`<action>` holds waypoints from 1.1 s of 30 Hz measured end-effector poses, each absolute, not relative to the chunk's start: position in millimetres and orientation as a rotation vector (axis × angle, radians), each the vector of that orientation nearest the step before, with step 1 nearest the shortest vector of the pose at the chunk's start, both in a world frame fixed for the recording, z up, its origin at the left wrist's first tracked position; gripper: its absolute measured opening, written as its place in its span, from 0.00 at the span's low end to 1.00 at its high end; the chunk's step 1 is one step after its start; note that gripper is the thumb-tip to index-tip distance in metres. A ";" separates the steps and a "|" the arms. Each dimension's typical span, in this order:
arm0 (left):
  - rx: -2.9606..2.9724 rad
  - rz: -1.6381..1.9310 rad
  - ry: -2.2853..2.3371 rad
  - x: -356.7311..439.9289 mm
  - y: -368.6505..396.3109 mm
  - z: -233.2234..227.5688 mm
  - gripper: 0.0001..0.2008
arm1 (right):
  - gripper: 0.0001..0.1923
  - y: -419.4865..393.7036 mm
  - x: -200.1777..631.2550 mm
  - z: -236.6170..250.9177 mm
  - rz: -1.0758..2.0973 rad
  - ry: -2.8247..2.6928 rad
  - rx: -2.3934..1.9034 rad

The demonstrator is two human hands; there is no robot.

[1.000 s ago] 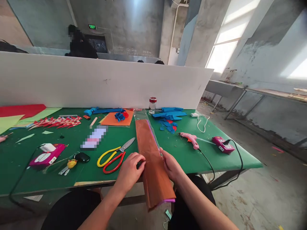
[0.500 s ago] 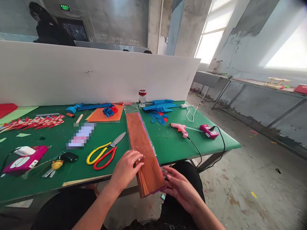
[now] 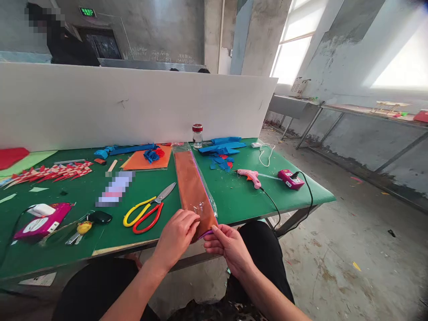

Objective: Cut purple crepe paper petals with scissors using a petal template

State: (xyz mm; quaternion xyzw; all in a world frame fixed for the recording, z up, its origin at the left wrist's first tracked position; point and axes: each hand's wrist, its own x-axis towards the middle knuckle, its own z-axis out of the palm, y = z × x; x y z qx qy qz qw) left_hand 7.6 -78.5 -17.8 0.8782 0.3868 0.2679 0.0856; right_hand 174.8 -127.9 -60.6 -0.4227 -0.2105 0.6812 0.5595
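Observation:
A long brown stack of what looks like crepe paper [image 3: 191, 178], with purple along one edge, lies inside a clear plastic sleeve [image 3: 212, 206]. Its near end reaches just past the table's front edge. My left hand [image 3: 177, 234] is closed on the left side of the sleeve's near end, thumb and fingers pinched. At the near right corner my right hand [image 3: 229, 247] pinches the brown and purple paper between thumb and forefinger. Scissors [image 3: 152, 209] with one yellow and one red handle lie left of the sleeve, blades pointing away from me.
A pink glue gun [image 3: 250, 177] and a magenta power strip [image 3: 290, 179] lie right. Blue paper pieces [image 3: 222, 149] and a red-lidded jar [image 3: 197, 137] are at the back. Left are keys [image 3: 82, 229], woven red strips [image 3: 63, 171] and orange paper [image 3: 138, 160]. A white board [image 3: 133, 107] stands behind.
The brown paper has slid away from me, deeper into the sleeve, so less hangs over the table edge. My right hand has moved up and left and closed on its corner.

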 end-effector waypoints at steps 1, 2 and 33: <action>2.588 0.824 1.153 2.9 -81.2 -15.7 0.05 | 0.24 -125.7 174.0 -60.3 1.583 -0.522 -0.992; 2.572 0.824 1.145 -1.4 -83.7 -13.9 0.05 | 0.24 -124.2 173.8 -60.5 1.567 -0.547 -0.981; 2.556 0.971 1.309 18.6 -83.3 -14.7 0.08 | 0.19 -125.8 180.2 -65.1 0.790 -1.515 -1.247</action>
